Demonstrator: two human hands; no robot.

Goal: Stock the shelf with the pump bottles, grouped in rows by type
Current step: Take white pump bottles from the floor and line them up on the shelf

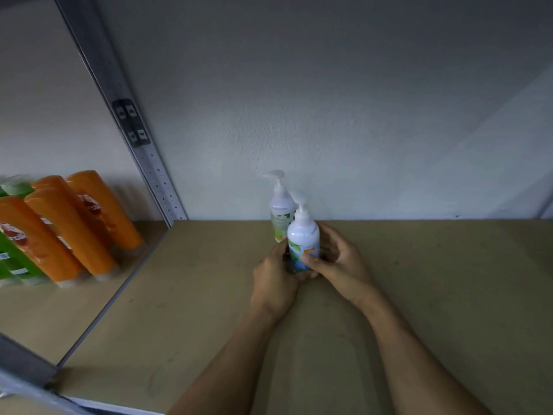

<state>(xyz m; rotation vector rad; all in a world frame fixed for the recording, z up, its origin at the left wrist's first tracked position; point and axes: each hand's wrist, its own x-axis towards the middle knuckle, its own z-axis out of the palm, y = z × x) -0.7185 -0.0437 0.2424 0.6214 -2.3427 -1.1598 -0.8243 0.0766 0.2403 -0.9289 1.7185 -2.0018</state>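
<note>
Head view, hands: The left hand (276,274) and the right hand (338,262) both curled round the lower body of one bottle, the right thumb lying across its label.
Head view, bottle held: The front pump bottle (302,235) stood upright on the rear half of the shelf (419,295). Fingers hid its base, so contact with the board could not be confirmed.
Head view, row: The rear pump bottle (279,211) stood close to the wall (329,115), just behind and slightly left. Whether the two touched could not be told.
Step, as judged: The bottle was probably being seated in line. It would go best set flat, nozzle matching its neighbour's and label forward, and let go only once steady.
Edges: The upright post (143,151) marked the left limit. Beyond it stood orange bottles (74,229) and green bottles (15,259), well apart.
Open room: Bare board ran right and forward of the pair, leaving room for further rows. The rear bottle could tip if nudged.
</note>
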